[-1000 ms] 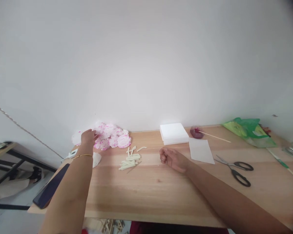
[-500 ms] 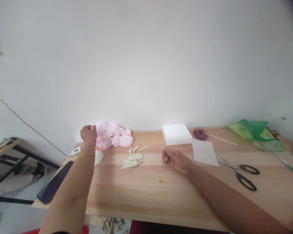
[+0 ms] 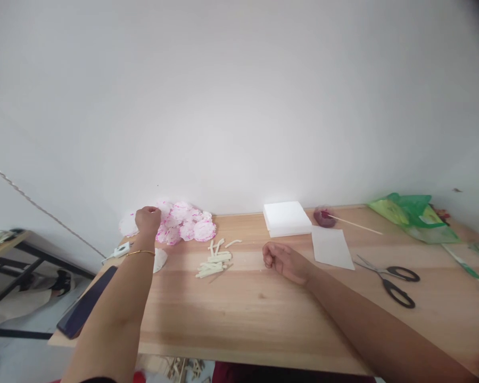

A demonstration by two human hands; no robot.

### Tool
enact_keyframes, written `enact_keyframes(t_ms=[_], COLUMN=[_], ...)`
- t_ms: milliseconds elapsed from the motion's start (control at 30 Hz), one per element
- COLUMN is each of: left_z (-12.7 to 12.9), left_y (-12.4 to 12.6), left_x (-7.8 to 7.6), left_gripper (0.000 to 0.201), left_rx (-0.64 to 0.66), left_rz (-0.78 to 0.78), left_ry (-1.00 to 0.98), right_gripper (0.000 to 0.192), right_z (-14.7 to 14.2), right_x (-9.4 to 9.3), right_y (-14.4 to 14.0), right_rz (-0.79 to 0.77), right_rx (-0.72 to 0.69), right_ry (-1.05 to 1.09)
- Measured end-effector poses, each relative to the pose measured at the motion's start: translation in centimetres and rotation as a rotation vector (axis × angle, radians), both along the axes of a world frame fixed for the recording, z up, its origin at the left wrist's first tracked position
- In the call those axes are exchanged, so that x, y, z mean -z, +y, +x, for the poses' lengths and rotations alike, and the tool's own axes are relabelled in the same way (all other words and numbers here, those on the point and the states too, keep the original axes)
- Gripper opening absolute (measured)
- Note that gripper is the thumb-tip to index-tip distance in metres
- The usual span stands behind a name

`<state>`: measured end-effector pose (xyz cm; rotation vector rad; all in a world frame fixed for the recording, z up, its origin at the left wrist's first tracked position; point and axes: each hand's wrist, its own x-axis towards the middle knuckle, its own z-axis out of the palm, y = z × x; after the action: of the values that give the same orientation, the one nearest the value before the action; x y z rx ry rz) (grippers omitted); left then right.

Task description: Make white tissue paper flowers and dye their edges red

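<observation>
My left hand (image 3: 147, 219) reaches to the back left of the table, its fingers pinched together beside a heap of white paper flowers with pink edges (image 3: 186, 222). Whether anything is between those fingertips is hidden. My right hand (image 3: 286, 261) rests loosely curled on the tabletop, nothing visible in it. Between the hands lies a small pile of cream-coloured short sticks or rolls (image 3: 214, 264). Under my left wrist shows a plain white paper piece (image 3: 159, 259). A square white sheet (image 3: 332, 248) lies behind my right wrist.
A stack of white paper (image 3: 288, 218) stands near the wall. Right of it are a small bowl of dark red liquid (image 3: 324, 217) with a stick, black-handled scissors (image 3: 399, 286) and a green plastic bag (image 3: 415, 215). A dark phone (image 3: 88, 303) lies at the left edge.
My left hand has moved slightly right and its fingers have turned down toward the flowers. More of the pink-edged flower to its left shows. My right hand stays put.
</observation>
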<state>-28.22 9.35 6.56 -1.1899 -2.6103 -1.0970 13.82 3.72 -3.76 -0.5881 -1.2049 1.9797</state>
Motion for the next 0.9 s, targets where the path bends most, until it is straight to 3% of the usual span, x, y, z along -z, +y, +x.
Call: enact_keyframes(t_ms=[200, 333, 433, 533, 633, 733, 833, 900], left_z=[0.3, 1.7, 5.1, 11.0, 18.0, 24.2, 28.1, 29.2], left_y=[-0.3, -1.0, -2.1, -3.7, -5.3, -6.2, -6.7, -6.9], left_x=[0.3, -0.7, -1.8, -1.9, 0.3, 4.1, 7.7, 9.3], left_gripper=[0.024, 0.033, 0.032, 0.03, 0.024, 0.021, 0.017, 0.014], left_rx=[0.036, 0.044, 0.067, 0.241, 0.436, 0.591, 0.648, 0.716], left_rz=[0.029, 0.14, 0.399, 0.612, 0.592, 0.465, 0.343, 0.305], left_ry=[0.002, 0.098, 0.204, 0.083, -0.189, -0.535, -0.74, -0.712], right_gripper=[0.035, 0.036, 0.037, 0.036, 0.033, 0.032, 0.032, 0.033], right_z=[0.0, -0.1, -0.2, -0.2, 0.3, 1.3, 3.0, 4.5], right_x=[-0.2, -0.3, -0.6, -1.1, -1.8, -2.6, -3.6, -4.3], right_y=[-0.1, -0.1, -0.3, -0.5, -0.3, 0.4, 1.5, 2.2], right_rz=[0.015, 0.036, 0.07, 0.118, 0.178, 0.37, 0.505, 0.537], right_rx=[0.014, 0.021, 0.031, 0.053, 0.117, 0.316, 0.608, 0.809], right_ry=[-0.022, -0.047, -0.073, -0.114, -0.167, -0.352, -0.528, -0.625])
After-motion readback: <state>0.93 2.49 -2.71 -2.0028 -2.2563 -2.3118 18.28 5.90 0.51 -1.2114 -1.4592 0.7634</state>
